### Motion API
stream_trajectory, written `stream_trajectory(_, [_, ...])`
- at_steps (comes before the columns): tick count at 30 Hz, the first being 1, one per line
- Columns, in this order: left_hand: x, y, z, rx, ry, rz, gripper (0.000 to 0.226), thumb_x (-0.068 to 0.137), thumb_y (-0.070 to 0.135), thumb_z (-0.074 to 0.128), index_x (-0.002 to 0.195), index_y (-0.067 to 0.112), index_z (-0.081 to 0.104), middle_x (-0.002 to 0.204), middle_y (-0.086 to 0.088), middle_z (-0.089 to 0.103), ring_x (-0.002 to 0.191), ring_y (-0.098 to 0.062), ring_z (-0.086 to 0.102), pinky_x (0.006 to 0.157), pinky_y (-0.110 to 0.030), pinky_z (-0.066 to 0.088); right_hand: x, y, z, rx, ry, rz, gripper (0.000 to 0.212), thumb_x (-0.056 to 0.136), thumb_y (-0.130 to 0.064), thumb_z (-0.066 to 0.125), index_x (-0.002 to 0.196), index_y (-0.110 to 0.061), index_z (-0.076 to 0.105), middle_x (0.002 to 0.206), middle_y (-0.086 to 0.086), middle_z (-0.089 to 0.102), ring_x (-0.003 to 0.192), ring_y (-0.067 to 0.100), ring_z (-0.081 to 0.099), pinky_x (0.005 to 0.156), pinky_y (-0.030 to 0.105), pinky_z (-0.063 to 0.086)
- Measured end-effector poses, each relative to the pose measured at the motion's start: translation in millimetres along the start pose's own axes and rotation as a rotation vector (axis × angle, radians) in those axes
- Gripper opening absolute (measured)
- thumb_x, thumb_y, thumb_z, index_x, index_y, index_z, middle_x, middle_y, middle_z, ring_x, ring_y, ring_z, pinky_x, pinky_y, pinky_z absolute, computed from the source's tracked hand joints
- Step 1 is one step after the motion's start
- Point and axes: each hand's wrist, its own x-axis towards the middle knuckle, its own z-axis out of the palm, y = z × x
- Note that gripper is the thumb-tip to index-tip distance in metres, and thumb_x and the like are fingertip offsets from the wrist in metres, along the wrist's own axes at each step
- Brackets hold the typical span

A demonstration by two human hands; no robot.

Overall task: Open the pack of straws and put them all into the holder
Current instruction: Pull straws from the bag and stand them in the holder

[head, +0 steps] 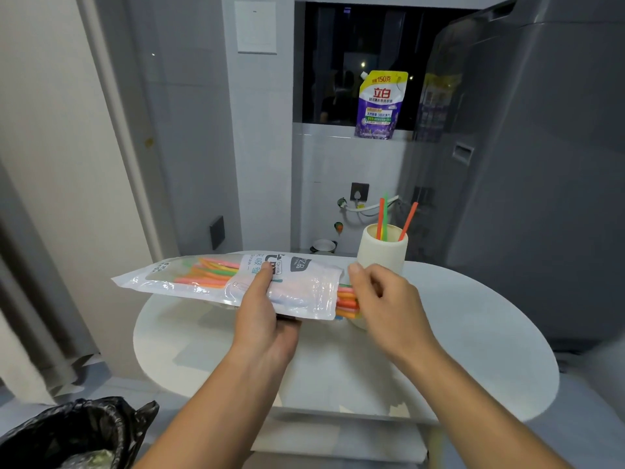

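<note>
My left hand [262, 311] grips the clear plastic pack of straws [209, 280] around its middle and holds it level above the white round table [473, 350]. Orange, pink, green and yellow straws [346, 301] stick out of the pack's open right end. My right hand [385, 299] is at that end with its fingers closed around the straw tips. A cream cylindrical holder [382, 252] stands on the table just behind my right hand, with three straws [382, 218] upright in it.
A bin lined with a black bag [74, 431] stands at the lower left by the table. A purple detergent pouch [378, 106] sits on the window ledge behind. A grey appliance [541, 164] rises at the right of the table.
</note>
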Motion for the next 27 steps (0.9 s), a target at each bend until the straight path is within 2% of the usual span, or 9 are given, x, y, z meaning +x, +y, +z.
stream_trajectory(2, [0, -1, -1, 0.015, -0.008, 0.005, 0.039, 0.100, 0.027, 0.062, 0.137, 0.014, 0.061, 0.121, -0.008, 0.076, 0.109, -0.025, 0.073, 0.079, -0.040, 0.061, -4, 2, 2, 0.048, 0.012, -0.055, 0.042, 0.091, -0.053, 0.052, 0.061, -0.023, 0.051, 0.055, -0.005, 0.049, 0.059, 0.014, 0.046, 0.059, 0.034, 0.041])
stream_trajectory(6, [3, -1, -2, 0.012, -0.006, 0.028, 0.039, 0.100, 0.025, 0.063, 0.137, 0.014, 0.060, 0.123, -0.008, 0.075, 0.114, -0.026, 0.072, 0.095, -0.045, 0.057, -6, 4, 3, 0.082, 0.032, -0.099, 0.035, 0.088, -0.053, 0.056, 0.071, -0.022, 0.060, 0.059, 0.004, 0.056, 0.061, 0.020, 0.052, 0.059, 0.038, 0.047])
stream_trajectory(8, [3, -3, -2, 0.015, 0.003, 0.030, 0.037, 0.100, 0.024, 0.063, 0.136, 0.014, 0.061, 0.122, -0.008, 0.076, 0.112, -0.025, 0.072, 0.093, -0.045, 0.058, -7, 5, 4, 0.058, 0.041, -0.113, 0.027, 0.090, -0.045, 0.059, 0.074, -0.023, 0.062, 0.060, -0.003, 0.060, 0.062, 0.016, 0.056, 0.059, 0.036, 0.049])
stream_trajectory(10, [4, -4, -2, 0.010, 0.017, 0.027, 0.036, 0.099, 0.023, 0.064, 0.134, 0.014, 0.062, 0.120, -0.008, 0.077, 0.110, -0.024, 0.073, 0.091, -0.044, 0.059, -5, 7, 4, 0.071, 0.056, -0.111, 0.025, 0.094, -0.036, 0.060, 0.072, -0.024, 0.060, 0.060, -0.011, 0.059, 0.060, 0.008, 0.053, 0.055, 0.024, 0.045])
stream_trajectory(12, [4, -3, -2, 0.001, 0.029, 0.028, 0.036, 0.099, 0.022, 0.065, 0.134, 0.015, 0.062, 0.118, -0.006, 0.077, 0.108, -0.023, 0.074, 0.088, -0.043, 0.060, -1, 9, 2, 0.119, 0.072, -0.089, 0.027, 0.096, -0.031, 0.059, 0.071, -0.023, 0.057, 0.060, -0.008, 0.057, 0.058, 0.005, 0.050, 0.053, 0.015, 0.039])
stream_trajectory(15, [6, 2, -2, -0.008, 0.037, 0.034, 0.036, 0.099, 0.021, 0.065, 0.134, 0.016, 0.063, 0.118, -0.005, 0.077, 0.107, -0.022, 0.075, 0.083, -0.041, 0.061, 2, 11, -3, 0.207, 0.103, -0.064, 0.027, 0.097, -0.028, 0.059, 0.073, -0.015, 0.057, 0.059, -0.005, 0.052, 0.055, 0.006, 0.043, 0.053, 0.018, 0.036])
stream_trajectory(19, [10, 9, -3, -0.032, 0.047, 0.056, 0.039, 0.099, 0.020, 0.065, 0.137, 0.017, 0.061, 0.120, -0.004, 0.077, 0.108, -0.021, 0.074, 0.081, -0.041, 0.062, 8, 13, -13, 0.314, 0.159, 0.032, 0.026, 0.098, -0.028, 0.059, 0.076, -0.014, 0.061, 0.053, -0.013, 0.050, 0.051, 0.004, 0.043, 0.056, 0.023, 0.037])
stream_trajectory(23, [12, 10, -5, -0.019, 0.061, 0.054, 0.038, 0.099, 0.020, 0.065, 0.137, 0.018, 0.062, 0.119, -0.003, 0.077, 0.107, -0.020, 0.075, 0.079, -0.039, 0.062, 7, 14, -17, 0.478, 0.157, 0.180, 0.037, 0.097, -0.040, 0.057, 0.071, -0.014, 0.056, 0.051, -0.010, 0.046, 0.049, 0.009, 0.040, 0.056, 0.032, 0.033])
stream_trajectory(27, [11, 7, -4, 0.000, 0.070, 0.040, 0.038, 0.099, 0.019, 0.064, 0.136, 0.017, 0.062, 0.119, -0.003, 0.077, 0.107, -0.021, 0.074, 0.080, -0.040, 0.062, 1, 8, -9, 0.502, 0.081, 0.213, 0.034, 0.095, -0.042, 0.060, 0.074, -0.016, 0.060, 0.049, -0.011, 0.049, 0.048, 0.009, 0.042, 0.051, 0.027, 0.033])
